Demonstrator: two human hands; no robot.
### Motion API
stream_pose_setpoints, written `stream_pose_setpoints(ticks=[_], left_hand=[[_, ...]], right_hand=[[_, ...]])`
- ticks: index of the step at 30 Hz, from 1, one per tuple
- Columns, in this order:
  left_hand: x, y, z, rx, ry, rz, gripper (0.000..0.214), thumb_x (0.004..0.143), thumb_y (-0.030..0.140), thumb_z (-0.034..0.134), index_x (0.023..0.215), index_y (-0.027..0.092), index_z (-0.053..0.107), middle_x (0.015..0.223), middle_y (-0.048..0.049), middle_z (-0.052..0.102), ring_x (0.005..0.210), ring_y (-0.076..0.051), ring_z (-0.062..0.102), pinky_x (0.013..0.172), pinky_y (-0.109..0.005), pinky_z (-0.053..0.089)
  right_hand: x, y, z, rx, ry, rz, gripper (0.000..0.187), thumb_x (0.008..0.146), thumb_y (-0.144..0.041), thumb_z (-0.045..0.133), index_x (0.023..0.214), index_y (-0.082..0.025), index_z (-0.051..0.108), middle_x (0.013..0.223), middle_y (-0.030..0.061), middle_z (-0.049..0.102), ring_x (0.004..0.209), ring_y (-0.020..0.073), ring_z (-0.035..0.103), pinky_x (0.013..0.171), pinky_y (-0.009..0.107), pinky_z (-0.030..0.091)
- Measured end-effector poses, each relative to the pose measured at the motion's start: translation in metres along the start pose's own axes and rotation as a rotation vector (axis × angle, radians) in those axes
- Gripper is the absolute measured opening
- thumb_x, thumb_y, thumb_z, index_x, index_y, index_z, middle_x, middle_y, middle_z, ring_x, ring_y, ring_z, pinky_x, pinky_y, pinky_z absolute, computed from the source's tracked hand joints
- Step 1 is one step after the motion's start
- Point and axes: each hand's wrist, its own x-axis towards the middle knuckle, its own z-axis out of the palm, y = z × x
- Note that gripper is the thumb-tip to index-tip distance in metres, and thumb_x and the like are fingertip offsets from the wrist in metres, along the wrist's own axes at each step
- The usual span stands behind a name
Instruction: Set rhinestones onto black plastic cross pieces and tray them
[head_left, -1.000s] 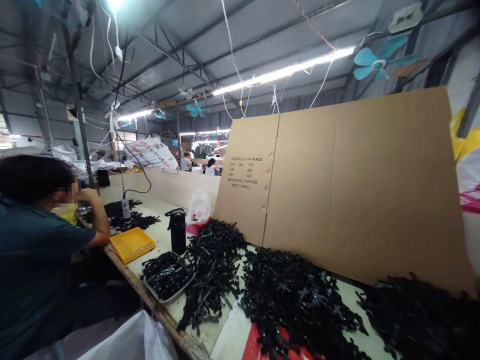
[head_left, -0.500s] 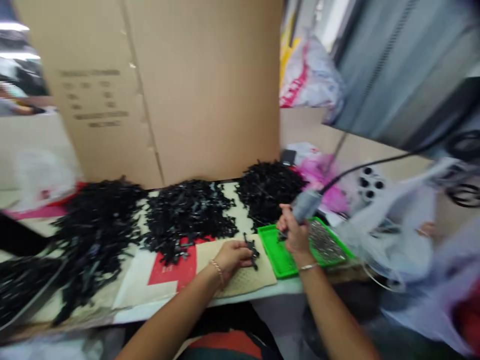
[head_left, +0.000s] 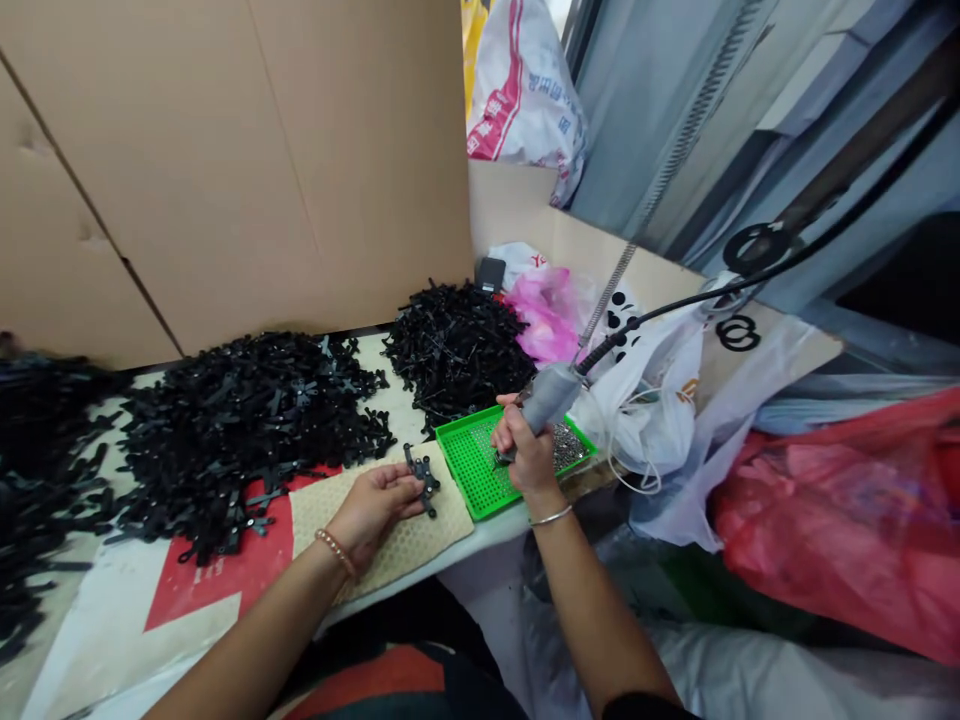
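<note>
My left hand pinches a small black plastic part with several arms, just above a beige textured mat. In my right hand is a grey electric screwdriver, its fingers wrapped round the body and its tip tilted down to the left. The tip is over a green perforated tray. Small metal screws lie heaped in the tray's right part, partly hidden behind my right hand.
Piles of black parts spread along the table, with another heap behind the tray. A large cardboard sheet stands at the back. The screwdriver's black cable and a coiled spring rise to the right, above plastic bags.
The view has swung to the right, so the table and hands appear farther left. Both hands keep hold of the black part and the screwdriver; the screwdriver stays over the tray.
</note>
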Motion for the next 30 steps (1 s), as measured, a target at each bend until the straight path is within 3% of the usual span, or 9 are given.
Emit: stream_pose_setpoints(ticks=[10, 30], left_hand=[[-0.003, 0.002, 0.004, 0.020, 0.008, -0.010, 0.015, 0.076, -0.006, 0.058, 0.085, 0.004, 0.064, 0.082, -0.0080, 0.067, 0.065, -0.010, 0.063, 0.061, -0.018, 0.054], [-0.003, 0.002, 0.004, 0.029, 0.029, 0.004, 0.015, 0.075, -0.005, 0.059, 0.084, 0.004, 0.065, 0.084, -0.0077, 0.067, 0.066, -0.009, 0.062, 0.062, -0.018, 0.054]], right_hand=[[-0.023, 0.007, -0.019, 0.014, 0.001, 0.016, 0.054, 0.067, -0.052, 0.068, 0.096, -0.013, 0.046, 0.046, -0.0076, 0.032, 0.041, 0.0034, 0.035, 0.046, 0.018, 0.034], [-0.020, 0.015, -0.021, -0.057, -0.036, 0.021, 0.054, 0.069, -0.052, 0.067, 0.099, -0.011, 0.049, 0.049, -0.0057, 0.036, 0.043, 0.0042, 0.037, 0.046, 0.019, 0.034]])
